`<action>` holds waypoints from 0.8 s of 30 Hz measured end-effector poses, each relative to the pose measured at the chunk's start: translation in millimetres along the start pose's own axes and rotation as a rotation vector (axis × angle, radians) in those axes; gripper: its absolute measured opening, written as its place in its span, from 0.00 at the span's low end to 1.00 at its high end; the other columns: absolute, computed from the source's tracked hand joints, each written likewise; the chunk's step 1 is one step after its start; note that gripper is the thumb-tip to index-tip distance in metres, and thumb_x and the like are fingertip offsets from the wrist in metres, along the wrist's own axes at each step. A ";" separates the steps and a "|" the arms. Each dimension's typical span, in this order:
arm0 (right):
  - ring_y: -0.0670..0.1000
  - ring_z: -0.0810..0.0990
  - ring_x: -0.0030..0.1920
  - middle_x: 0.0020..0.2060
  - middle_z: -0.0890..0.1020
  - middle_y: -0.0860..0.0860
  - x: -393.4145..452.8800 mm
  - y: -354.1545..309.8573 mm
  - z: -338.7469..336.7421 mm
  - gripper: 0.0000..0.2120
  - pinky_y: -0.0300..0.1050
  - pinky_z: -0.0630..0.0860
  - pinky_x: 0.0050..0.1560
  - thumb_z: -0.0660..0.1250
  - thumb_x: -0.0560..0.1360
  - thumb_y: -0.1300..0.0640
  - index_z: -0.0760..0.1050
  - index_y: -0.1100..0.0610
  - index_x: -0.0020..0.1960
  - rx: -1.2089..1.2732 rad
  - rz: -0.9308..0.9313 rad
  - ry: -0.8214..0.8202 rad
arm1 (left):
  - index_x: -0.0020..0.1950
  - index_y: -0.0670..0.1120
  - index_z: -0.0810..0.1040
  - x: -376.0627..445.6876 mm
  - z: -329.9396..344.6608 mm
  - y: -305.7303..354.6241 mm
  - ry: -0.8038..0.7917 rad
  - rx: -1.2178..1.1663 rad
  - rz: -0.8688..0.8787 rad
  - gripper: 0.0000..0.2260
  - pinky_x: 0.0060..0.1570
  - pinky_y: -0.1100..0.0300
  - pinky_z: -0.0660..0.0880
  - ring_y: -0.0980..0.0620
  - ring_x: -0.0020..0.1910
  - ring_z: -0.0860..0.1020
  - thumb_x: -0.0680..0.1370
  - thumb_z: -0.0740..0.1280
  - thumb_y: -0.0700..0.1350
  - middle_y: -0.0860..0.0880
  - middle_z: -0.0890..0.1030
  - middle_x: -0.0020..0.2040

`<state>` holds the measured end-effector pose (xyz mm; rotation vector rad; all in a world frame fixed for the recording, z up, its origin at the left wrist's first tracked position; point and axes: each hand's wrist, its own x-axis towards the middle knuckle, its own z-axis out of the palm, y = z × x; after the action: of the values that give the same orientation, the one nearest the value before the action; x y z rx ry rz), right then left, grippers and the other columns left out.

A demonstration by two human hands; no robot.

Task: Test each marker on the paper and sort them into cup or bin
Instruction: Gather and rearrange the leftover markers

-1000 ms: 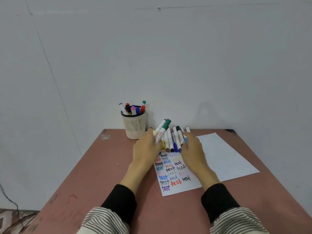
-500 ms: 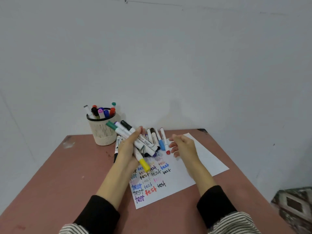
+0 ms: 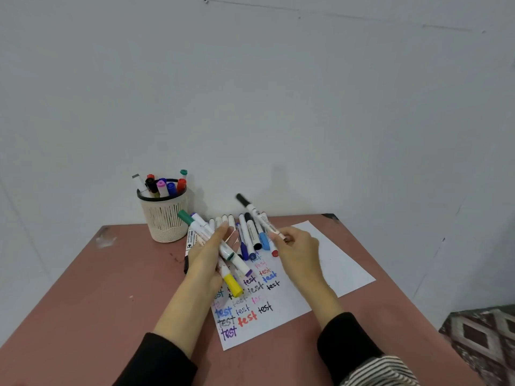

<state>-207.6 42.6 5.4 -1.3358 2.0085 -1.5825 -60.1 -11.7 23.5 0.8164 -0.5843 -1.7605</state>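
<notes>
Up and to the left of the left hand point(image 3: 207, 253) stands a cream slotted cup point(image 3: 164, 218) with a black rim, holding several capped markers upright. It is near the hand but apart from it. The left hand has its fingers curled round a bundle of markers point(image 3: 220, 246) that lies slantwise across the palm: a green cap juts out past the fingers toward the cup, and a yellow cap sticks out below the hand, over the paper point(image 3: 281, 305). Under and to the right of this hand the sheet carries rows of the word "test" in many colours. Between the two hands, a row of markers point(image 3: 249, 235) lies on the table point(image 3: 92, 296), their lower ends on the paper's far edge. The right hand point(image 3: 296, 247) pinches one black-capped marker point(image 3: 257, 215) at its lower end, the cap pointing up and left, away from the hand, above the row.
</notes>
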 end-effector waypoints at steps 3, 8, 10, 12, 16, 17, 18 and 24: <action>0.45 0.70 0.29 0.33 0.77 0.50 9.4 15.4 -8.3 0.11 0.34 0.62 0.27 0.66 0.78 0.52 0.76 0.57 0.41 -0.270 0.047 0.170 | 0.45 0.43 0.78 4.0 -2.7 3.4 0.009 -0.029 -0.090 0.05 0.36 0.61 0.81 0.55 0.30 0.79 0.76 0.71 0.44 0.48 0.80 0.33; 0.51 0.73 0.34 0.41 0.78 0.57 18.4 33.3 -0.4 0.13 0.40 0.65 0.32 0.67 0.78 0.52 0.74 0.57 0.38 -0.465 0.094 0.151 | 0.42 0.44 0.74 9.9 -4.3 4.5 -0.045 -0.105 -0.201 0.07 0.23 0.67 0.73 0.58 0.22 0.71 0.78 0.69 0.44 0.50 0.72 0.28; 0.54 0.77 0.39 0.42 0.77 0.55 17.1 27.2 0.6 0.11 0.43 0.72 0.37 0.67 0.78 0.52 0.80 0.61 0.47 -0.376 0.096 0.119 | 0.46 0.43 0.75 9.3 -5.0 5.2 -0.071 -0.024 -0.200 0.04 0.22 0.67 0.72 0.58 0.22 0.70 0.77 0.68 0.40 0.50 0.72 0.29; 0.53 0.78 0.45 0.44 0.78 0.53 16.0 22.1 -0.4 0.17 0.42 0.71 0.43 0.64 0.80 0.52 0.77 0.64 0.60 -0.304 0.088 0.105 | 0.48 0.41 0.74 6.6 -6.7 6.7 -0.085 0.274 -0.073 0.05 0.23 0.64 0.72 0.55 0.23 0.71 0.77 0.68 0.39 0.48 0.74 0.30; 0.47 0.77 0.48 0.50 0.81 0.52 11.8 8.3 -6.2 0.14 0.33 0.69 0.43 0.60 0.82 0.51 0.78 0.58 0.59 -0.059 0.043 0.113 | 0.49 0.46 0.66 -2.2 -15.8 9.2 -0.061 1.469 0.667 0.07 0.28 0.58 0.67 0.50 0.33 0.73 0.77 0.65 0.43 0.47 0.75 0.38; 0.47 0.77 0.44 0.45 0.81 0.51 10.8 3.0 -7.4 0.13 0.34 0.70 0.41 0.59 0.82 0.50 0.78 0.57 0.54 0.047 0.061 0.104 | 0.49 0.48 0.64 -4.6 -16.3 11.5 -0.091 1.630 0.790 0.08 0.28 0.57 0.67 0.50 0.33 0.73 0.77 0.64 0.44 0.48 0.75 0.39; 0.47 0.77 0.39 0.41 0.80 0.50 10.0 -3.4 -8.8 0.15 0.36 0.70 0.38 0.59 0.82 0.48 0.78 0.57 0.51 0.164 0.094 0.079 | 0.50 0.50 0.63 -6.0 -16.5 13.2 -0.128 1.731 0.856 0.08 0.28 0.57 0.68 0.50 0.34 0.74 0.78 0.63 0.45 0.50 0.74 0.39; 0.45 0.66 0.25 0.28 0.74 0.51 -0.6 -21.0 -9.9 0.25 0.36 0.62 0.27 0.59 0.77 0.36 0.79 0.57 0.49 0.286 0.179 -0.340 | 0.56 0.51 0.64 -9.0 -12.9 6.5 -0.370 1.949 0.829 0.14 0.40 0.54 0.73 0.49 0.42 0.76 0.79 0.64 0.55 0.53 0.75 0.43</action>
<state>-203.6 49.6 27.2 -1.1855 1.5851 -1.3899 -44.4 -5.2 22.0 1.0948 -2.5271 -0.0784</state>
